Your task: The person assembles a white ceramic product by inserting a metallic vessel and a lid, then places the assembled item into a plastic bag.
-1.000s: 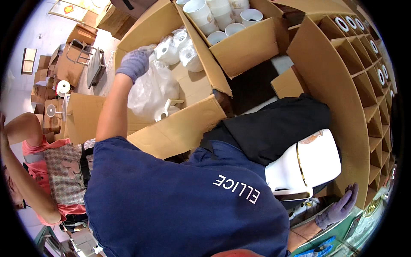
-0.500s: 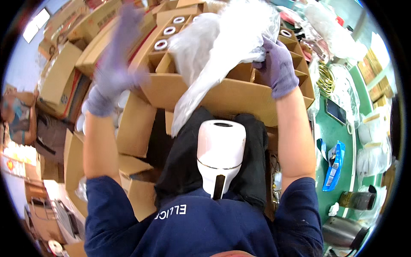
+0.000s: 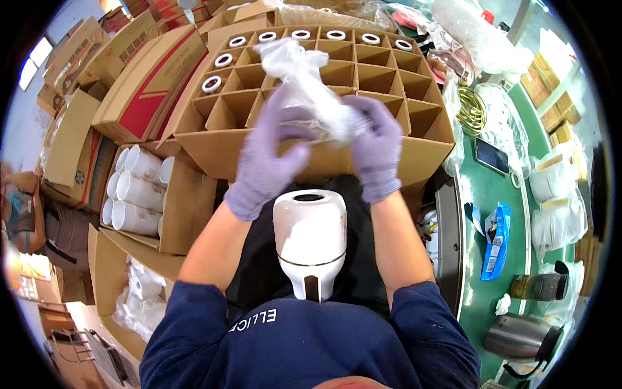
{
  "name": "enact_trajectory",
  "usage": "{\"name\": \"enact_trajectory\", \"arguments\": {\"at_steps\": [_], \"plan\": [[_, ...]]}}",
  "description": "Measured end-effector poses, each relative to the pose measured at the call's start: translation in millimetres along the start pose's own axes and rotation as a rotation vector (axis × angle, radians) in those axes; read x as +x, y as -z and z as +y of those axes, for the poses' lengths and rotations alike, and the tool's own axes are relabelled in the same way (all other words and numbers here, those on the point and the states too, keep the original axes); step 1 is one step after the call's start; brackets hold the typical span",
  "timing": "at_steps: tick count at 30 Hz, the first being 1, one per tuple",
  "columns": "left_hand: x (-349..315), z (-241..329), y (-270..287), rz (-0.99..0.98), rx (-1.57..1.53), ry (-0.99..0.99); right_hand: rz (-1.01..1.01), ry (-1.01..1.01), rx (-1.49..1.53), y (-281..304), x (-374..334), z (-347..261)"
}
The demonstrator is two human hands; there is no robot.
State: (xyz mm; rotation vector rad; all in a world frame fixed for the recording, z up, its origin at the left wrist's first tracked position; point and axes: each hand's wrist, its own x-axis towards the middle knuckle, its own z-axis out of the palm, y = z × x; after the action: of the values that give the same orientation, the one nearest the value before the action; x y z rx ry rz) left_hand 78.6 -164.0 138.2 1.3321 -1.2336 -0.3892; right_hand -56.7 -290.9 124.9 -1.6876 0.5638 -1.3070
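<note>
A clear plastic bag (image 3: 304, 81) hangs bunched over the near side of a divided cardboard carton (image 3: 311, 149). My right hand (image 3: 377, 146), in a purple knit glove, grips the bag's gathered end. My left hand (image 3: 262, 159), gloved alike and slightly blurred, is beside the bag with thumb and fingers apart; whether its fingertips touch the plastic is unclear. On my lap stands a glossy white bottle-shaped body (image 3: 311, 227) with a dark hole on top, a thin ring around it and a dark strip low on its front. White ring-topped pieces (image 3: 300, 35) fill several far and left cells.
At left, an open box holds white cylinders (image 3: 139, 188), and another box holds plastic-wrapped white pieces (image 3: 142, 288). The green table (image 3: 476, 259) at right bears a phone (image 3: 491, 155), a blue packet (image 3: 496, 243) and a steel kettle (image 3: 521, 337). Another person (image 3: 26, 211) is far left.
My left hand has come down from the far left toward the bag. The right hand has drawn nearer and inward, and the spread bag is now bunched. My view has shifted.
</note>
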Motion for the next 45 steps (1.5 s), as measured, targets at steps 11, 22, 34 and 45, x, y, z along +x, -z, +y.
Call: {"name": "enact_trajectory", "arguments": {"at_steps": [11, 22, 34, 45], "plan": [[-5, -66, 57, 0.146, -0.122, 0.014, 0.073, -0.484, 0.943, 32, -25, -17], [-161, -78, 18, 0.141, -0.133, 0.418, -0.120, -0.255, 0.068, 50, -161, 90], [-281, -29, 0, -0.196, 0.326, 0.037, -0.563, 0.041, -0.316, 90, -258, 11], [-185, 1, -14, 0.098, 0.304, -0.140, -0.240, 0.000, -0.289, 42, -183, -38]]}}
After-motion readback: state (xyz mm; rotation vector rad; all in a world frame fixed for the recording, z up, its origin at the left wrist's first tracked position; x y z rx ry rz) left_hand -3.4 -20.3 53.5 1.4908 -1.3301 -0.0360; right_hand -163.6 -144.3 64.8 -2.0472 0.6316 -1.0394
